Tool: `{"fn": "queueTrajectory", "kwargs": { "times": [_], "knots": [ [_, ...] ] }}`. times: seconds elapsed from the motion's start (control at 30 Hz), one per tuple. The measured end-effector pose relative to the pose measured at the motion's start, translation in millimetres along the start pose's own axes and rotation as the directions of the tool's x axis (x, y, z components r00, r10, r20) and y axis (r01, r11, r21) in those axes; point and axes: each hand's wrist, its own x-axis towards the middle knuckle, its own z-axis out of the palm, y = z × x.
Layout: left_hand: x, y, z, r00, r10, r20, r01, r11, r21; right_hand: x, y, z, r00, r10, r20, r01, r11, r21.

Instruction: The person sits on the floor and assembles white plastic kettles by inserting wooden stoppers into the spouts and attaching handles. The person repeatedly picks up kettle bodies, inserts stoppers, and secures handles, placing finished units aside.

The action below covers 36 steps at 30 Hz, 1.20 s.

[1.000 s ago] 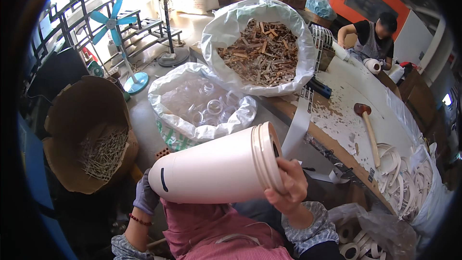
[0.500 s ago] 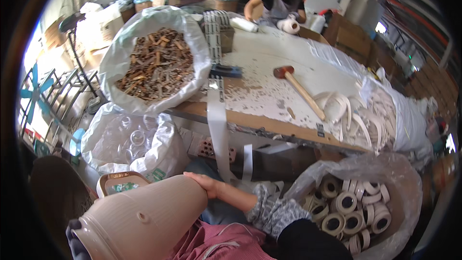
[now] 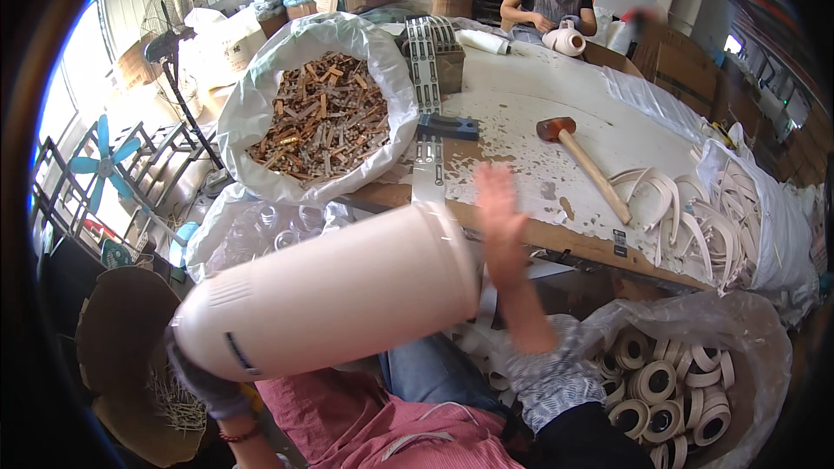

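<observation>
A large pale pink plastic flask shell (image 3: 330, 295) lies across my lap area, tilted up toward its right end. A dark strip shows near its lower left. My left hand (image 3: 204, 382), in a dark grey glove, grips the shell's left end from below; part of its fingers are behind the shell. My right hand (image 3: 501, 217) is bare, raised just beyond the shell's right end and smeared by motion. Its fingers look stretched out, and nothing shows in it. Behind it on the table lie a blue-and-black clamp-like block (image 3: 447, 128) and a strip of printed labels (image 3: 428, 156).
A mallet (image 3: 586, 169) and curved pale handles (image 3: 686, 208) lie on the table (image 3: 512, 87). Sacks hold brown slips (image 3: 326, 117) and clear plastic parts (image 3: 269, 230). A lined box (image 3: 695, 313) holds pale rings. Across the table a co-worker (image 3: 556, 0) handles a jug.
The shell has swung up and turned, now showing its other side. My right hand has left its end and risen toward the table. The view has shifted left.
</observation>
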Motion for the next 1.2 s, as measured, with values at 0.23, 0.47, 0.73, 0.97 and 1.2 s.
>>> {"fn": "queueTrajectory", "kwargs": {
  "times": [0.23,0.47,0.73,0.97,1.2],
  "knots": [
    [17.9,-27.2,-8.2,0.922,-0.369,0.12,0.384,0.822,-0.42,15.4,-19.7,-3.3,0.984,0.043,0.171,0.015,0.946,-0.324],
    [62.5,99.2,-45.1,0.791,0.521,0.322,-0.612,0.687,0.392,65.8,-169.6,-342.1,0.705,-0.615,-0.354,-0.665,-0.398,-0.632],
    [5.4,186.2,23.9,0.58,0.327,0.746,-0.602,0.789,0.122,27.3,-278.2,-538.6,0.588,-0.311,-0.746,-0.795,-0.052,-0.605],
    [-16.2,214.2,37.4,0.443,0.352,0.824,-0.638,0.77,0.014,45.1,-223.4,-446.7,0.459,-0.445,-0.769,-0.304,0.735,-0.607],
    [-56.7,191.1,10.4,0.358,0.428,0.83,-0.604,0.784,-0.144,-79.8,-32.7,59.3,0.912,0.366,-0.187,-0.33,0.923,0.2]
  ]
}}
